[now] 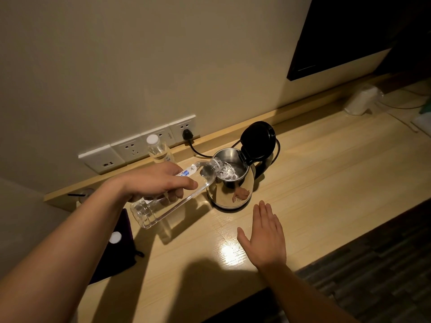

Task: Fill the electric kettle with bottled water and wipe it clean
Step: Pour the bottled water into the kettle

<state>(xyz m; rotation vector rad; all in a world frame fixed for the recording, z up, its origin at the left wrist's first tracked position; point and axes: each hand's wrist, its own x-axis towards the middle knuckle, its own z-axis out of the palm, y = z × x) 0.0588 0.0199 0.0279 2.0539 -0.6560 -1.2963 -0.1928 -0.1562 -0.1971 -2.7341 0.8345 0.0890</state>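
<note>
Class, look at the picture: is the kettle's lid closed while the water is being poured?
No. The black lid stands flipped up behind the kettle mouth, and the tilted bottle in the left hand pours into the opening.

The scene is dim and warm-toned, lit from above and behind the viewer. A bright glare patch sits on the glossy desk (pixel 326 183) near its front edge, with a dark soft shadow below it. The steel kettle (pixel 229 192) mirrors its surroundings. Wide-angle distortion bends the edges; corners fall dark.
</note>
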